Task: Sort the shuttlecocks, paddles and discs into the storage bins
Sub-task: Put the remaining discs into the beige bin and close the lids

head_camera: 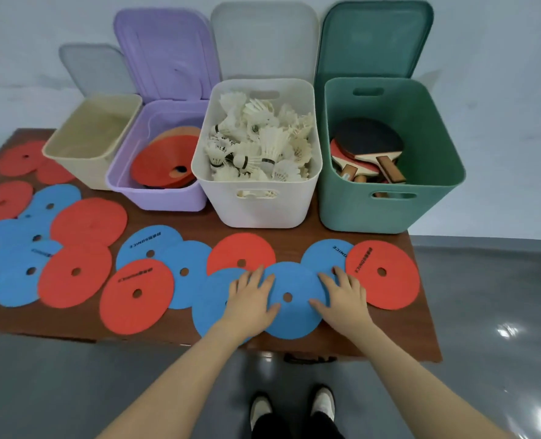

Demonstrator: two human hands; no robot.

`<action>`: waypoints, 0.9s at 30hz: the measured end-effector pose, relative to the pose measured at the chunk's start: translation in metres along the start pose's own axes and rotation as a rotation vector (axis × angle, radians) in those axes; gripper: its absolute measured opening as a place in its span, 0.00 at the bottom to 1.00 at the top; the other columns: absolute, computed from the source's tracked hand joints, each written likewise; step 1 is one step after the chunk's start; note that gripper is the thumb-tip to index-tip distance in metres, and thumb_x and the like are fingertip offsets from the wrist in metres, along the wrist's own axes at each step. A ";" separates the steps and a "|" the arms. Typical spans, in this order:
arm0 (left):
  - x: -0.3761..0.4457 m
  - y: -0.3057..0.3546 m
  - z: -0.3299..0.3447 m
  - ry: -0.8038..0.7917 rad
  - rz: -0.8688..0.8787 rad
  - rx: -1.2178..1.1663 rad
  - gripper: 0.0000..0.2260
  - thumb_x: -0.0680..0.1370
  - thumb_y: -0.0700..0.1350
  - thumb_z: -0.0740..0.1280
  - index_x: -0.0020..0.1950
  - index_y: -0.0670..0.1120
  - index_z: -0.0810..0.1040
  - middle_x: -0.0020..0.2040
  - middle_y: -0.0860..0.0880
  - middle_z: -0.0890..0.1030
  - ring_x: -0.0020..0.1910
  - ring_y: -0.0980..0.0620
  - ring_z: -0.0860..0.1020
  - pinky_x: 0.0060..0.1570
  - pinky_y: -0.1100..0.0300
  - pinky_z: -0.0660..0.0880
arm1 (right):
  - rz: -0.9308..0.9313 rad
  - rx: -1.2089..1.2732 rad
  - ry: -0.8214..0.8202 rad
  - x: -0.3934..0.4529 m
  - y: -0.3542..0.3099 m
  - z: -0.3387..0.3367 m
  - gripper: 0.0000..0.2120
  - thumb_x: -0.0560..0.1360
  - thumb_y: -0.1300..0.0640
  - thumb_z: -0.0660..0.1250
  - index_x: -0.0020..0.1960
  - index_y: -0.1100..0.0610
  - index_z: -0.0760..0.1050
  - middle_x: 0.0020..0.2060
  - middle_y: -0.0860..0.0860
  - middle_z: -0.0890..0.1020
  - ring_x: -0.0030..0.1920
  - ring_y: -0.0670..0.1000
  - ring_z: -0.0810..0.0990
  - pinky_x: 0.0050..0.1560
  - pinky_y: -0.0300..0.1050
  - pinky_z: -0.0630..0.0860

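Both hands flat, fingers spread: left hand (252,294) and right hand (342,294) press near blue disc (289,315) on bench (414,337). Slide to edge, pinch, then purple bin (155,191).

4 bins in a row at the back of the brown wooden table (421,327), flat discs spread in front.
Left to right: beige plastic bin (73,160); purple plastic bin (155,191) holding orange discs (158,163); white plastic bin (256,210) holding white feather shuttlecocks (263,144); green plastic bin (383,213) holding wooden table-tennis paddles (367,147).
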State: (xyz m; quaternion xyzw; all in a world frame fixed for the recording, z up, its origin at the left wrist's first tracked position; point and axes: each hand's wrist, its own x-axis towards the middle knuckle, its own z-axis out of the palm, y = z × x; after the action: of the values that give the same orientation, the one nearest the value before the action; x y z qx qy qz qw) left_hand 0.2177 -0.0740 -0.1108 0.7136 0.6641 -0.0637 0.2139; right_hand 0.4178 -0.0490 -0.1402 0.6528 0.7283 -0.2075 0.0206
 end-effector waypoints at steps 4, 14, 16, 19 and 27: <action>0.004 0.001 0.017 -0.091 -0.031 0.048 0.36 0.76 0.61 0.60 0.77 0.49 0.46 0.77 0.46 0.43 0.75 0.42 0.45 0.71 0.46 0.48 | 0.009 0.107 0.114 -0.003 -0.004 0.018 0.29 0.72 0.47 0.69 0.71 0.51 0.66 0.73 0.58 0.59 0.70 0.63 0.59 0.67 0.58 0.56; 0.007 0.009 0.030 -0.015 -0.075 -0.042 0.40 0.73 0.59 0.65 0.77 0.50 0.46 0.77 0.44 0.42 0.75 0.42 0.43 0.72 0.46 0.44 | -0.149 0.297 0.443 -0.008 0.010 0.029 0.20 0.69 0.65 0.69 0.58 0.51 0.77 0.39 0.46 0.77 0.45 0.49 0.68 0.52 0.46 0.53; 0.010 0.014 0.030 0.027 -0.073 -0.104 0.41 0.72 0.58 0.67 0.77 0.52 0.46 0.77 0.46 0.44 0.75 0.44 0.42 0.72 0.47 0.43 | -0.133 0.340 0.474 -0.005 0.015 0.022 0.18 0.69 0.63 0.66 0.57 0.51 0.78 0.40 0.46 0.77 0.44 0.50 0.71 0.50 0.42 0.51; 0.017 0.030 0.028 0.085 -0.049 -0.214 0.41 0.71 0.56 0.69 0.76 0.53 0.48 0.77 0.50 0.47 0.75 0.46 0.46 0.71 0.48 0.46 | -0.080 0.376 0.529 0.001 0.033 0.005 0.17 0.71 0.63 0.64 0.57 0.52 0.78 0.41 0.46 0.77 0.46 0.49 0.71 0.50 0.41 0.51; 0.060 0.102 0.018 0.079 0.085 -0.541 0.32 0.76 0.47 0.67 0.75 0.48 0.56 0.76 0.48 0.53 0.74 0.45 0.55 0.71 0.50 0.55 | 0.161 0.432 0.504 0.014 0.105 -0.028 0.16 0.73 0.66 0.64 0.59 0.55 0.77 0.48 0.52 0.79 0.52 0.55 0.74 0.53 0.44 0.57</action>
State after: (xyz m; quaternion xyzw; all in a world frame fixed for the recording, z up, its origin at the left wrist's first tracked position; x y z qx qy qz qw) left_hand 0.3273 -0.0287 -0.1268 0.6598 0.6343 0.1527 0.3730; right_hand 0.5230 -0.0204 -0.1477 0.7281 0.5959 -0.1868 -0.2826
